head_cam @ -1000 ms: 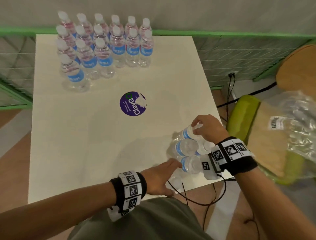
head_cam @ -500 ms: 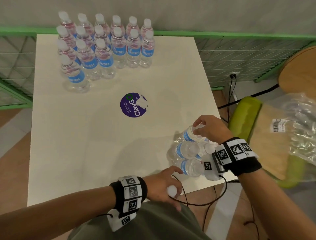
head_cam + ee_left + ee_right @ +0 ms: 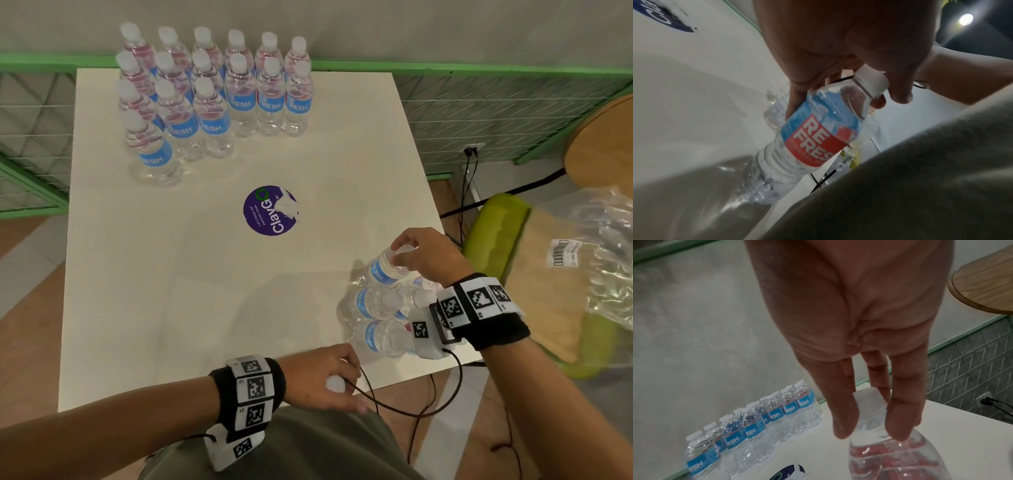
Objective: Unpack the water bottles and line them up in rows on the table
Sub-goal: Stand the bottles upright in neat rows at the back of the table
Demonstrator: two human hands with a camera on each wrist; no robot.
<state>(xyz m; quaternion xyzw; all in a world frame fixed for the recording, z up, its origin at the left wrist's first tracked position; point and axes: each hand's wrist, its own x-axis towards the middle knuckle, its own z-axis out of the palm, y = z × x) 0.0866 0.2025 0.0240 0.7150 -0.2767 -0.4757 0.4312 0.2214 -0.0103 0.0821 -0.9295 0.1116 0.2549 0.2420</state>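
Observation:
Several upright water bottles with blue labels stand in rows (image 3: 212, 96) at the table's far left, also seen in the right wrist view (image 3: 756, 423). A small cluster of bottles (image 3: 375, 305) stands at the front right corner. My right hand (image 3: 402, 251) pinches the cap and neck of the cluster's farthest bottle (image 3: 869, 404) from above. My left hand (image 3: 337, 385) grips one bottle (image 3: 818, 138) by its neck at the table's front edge, tilted, with its white cap (image 3: 335, 383) showing between the fingers.
The white table (image 3: 171, 308) has a purple round sticker (image 3: 270, 210) at its middle. To the right, crumpled plastic wrap (image 3: 603, 246) lies on a yellow-green chair (image 3: 496, 222); a round wooden table (image 3: 603, 144) is behind it. Black cables (image 3: 411, 407) hang off the front edge.
My left hand took hold of a bottle from the cluster's near side and drew it back to the front edge. My right hand stayed on the far bottle's top.

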